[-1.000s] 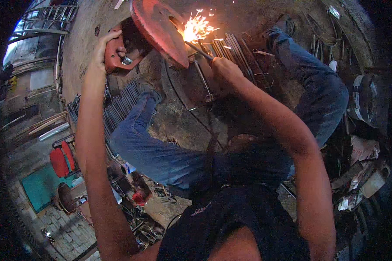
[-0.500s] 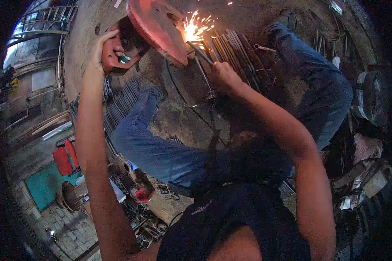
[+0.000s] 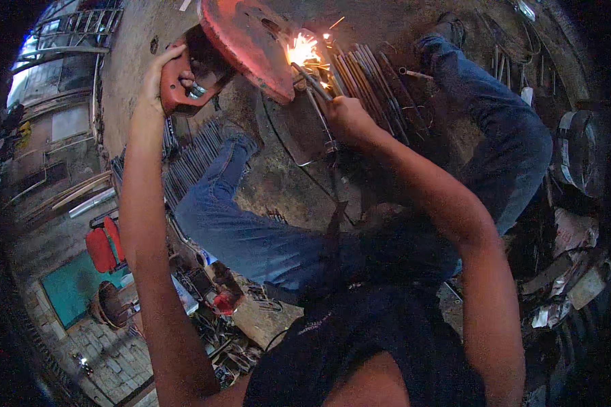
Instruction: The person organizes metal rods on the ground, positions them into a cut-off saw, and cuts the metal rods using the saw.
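Note:
My left hand (image 3: pixel 161 76) is wrapped round the red handle (image 3: pixel 178 105) of a cut-off saw, whose large red blade guard (image 3: pixel 244 47) slants across the top. Bright sparks (image 3: pixel 304 51) burst out beside the guard's right edge. Just below them my right hand (image 3: pixel 352 121) is closed on a dark metal rod (image 3: pixel 311 80) that runs up to the sparks. The cutting point itself is lost in the glare. A thin shiny bar (image 3: pixel 319 112) stands beside the rod, left of my right hand.
Several metal rods (image 3: pixel 370 78) lie right of the sparks, and more rods (image 3: pixel 197 159) lie by my left foot. A cable (image 3: pixel 285 152) crosses the floor between my legs. Farther left are a red chair (image 3: pixel 102 249) and a green board (image 3: pixel 64 290).
The spark burst has changed shape, with small glowing spots now nearer my right hand. Both hands keep their hold and have barely moved.

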Demonstrator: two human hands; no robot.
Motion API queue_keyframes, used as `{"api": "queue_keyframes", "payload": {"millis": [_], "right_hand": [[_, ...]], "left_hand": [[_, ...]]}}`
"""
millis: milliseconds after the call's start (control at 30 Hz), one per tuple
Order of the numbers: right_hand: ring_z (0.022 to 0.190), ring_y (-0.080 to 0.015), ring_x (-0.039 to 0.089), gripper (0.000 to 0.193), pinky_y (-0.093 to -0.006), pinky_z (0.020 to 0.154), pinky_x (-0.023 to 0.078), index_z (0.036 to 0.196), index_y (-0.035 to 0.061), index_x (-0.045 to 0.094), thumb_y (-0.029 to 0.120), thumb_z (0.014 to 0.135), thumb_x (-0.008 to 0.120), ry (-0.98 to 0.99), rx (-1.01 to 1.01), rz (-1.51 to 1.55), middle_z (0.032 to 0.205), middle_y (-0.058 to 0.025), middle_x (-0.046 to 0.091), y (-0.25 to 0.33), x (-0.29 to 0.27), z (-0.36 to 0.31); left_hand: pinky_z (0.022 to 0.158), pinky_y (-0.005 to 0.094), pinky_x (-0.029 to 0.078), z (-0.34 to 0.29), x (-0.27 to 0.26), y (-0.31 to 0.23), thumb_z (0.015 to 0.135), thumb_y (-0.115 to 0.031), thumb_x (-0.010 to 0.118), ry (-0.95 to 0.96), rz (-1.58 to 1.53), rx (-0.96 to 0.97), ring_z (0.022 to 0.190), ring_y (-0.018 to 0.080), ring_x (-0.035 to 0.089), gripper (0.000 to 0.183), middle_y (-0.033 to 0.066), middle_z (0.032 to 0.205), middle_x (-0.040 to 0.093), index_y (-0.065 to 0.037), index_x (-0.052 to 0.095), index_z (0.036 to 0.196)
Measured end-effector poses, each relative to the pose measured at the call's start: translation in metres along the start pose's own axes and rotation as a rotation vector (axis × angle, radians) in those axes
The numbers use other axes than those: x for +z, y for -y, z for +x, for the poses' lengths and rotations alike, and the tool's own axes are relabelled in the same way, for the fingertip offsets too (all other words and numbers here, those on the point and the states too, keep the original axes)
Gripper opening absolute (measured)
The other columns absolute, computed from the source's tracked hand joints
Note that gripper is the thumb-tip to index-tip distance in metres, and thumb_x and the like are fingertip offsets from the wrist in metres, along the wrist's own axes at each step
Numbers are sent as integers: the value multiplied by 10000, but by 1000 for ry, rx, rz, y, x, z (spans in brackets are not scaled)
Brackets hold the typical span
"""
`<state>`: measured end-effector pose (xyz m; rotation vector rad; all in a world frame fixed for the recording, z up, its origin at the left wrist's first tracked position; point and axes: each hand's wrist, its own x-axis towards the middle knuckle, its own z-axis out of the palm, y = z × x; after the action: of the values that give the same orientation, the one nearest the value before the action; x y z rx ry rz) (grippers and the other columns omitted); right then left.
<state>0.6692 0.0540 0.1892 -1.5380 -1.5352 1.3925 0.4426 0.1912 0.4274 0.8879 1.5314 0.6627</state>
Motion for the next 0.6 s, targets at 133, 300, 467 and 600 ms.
{"api": "queue_keyframes", "payload": {"millis": [133, 300, 467, 600], "right_hand": [[712, -234, 575, 314, -384, 655, 450, 889, -15, 541, 266, 887, 399, 250, 398, 916, 803, -128, 591, -15, -11, 7], [628, -128, 504, 345, -296, 555, 421, 1007, 2, 516, 307, 899, 397, 272, 297, 798, 841, -63, 561, -42, -10, 2], [556, -93, 435, 430, -283, 484, 366, 843, -9, 565, 389, 890, 408, 142, 279, 544, 668, -18, 505, -56, 7, 13], [559, -174, 487, 577, -349, 542, 423, 798, -64, 533, 501, 843, 423, 180, 216, 326, 652, -107, 513, -60, 13, 19]], "left_hand": [[447, 243, 437, -8, 6, 2, 720, -226, 648, -167, 111, 87, 585, 147, 522, 370, 55, 798, 527, -66, 471, 1002], [486, 266, 480, -17, 7, -2, 724, -278, 642, -48, 207, 27, 631, 154, 558, 360, 51, 784, 556, -59, 503, 974], [457, 232, 477, -23, 8, 0, 725, -293, 631, -46, 104, 0, 610, 144, 557, 357, 59, 765, 553, -38, 510, 944], [433, 208, 460, -20, 10, 4, 705, -266, 636, -71, 110, 52, 527, 127, 530, 348, 72, 725, 546, -22, 503, 915]]}}
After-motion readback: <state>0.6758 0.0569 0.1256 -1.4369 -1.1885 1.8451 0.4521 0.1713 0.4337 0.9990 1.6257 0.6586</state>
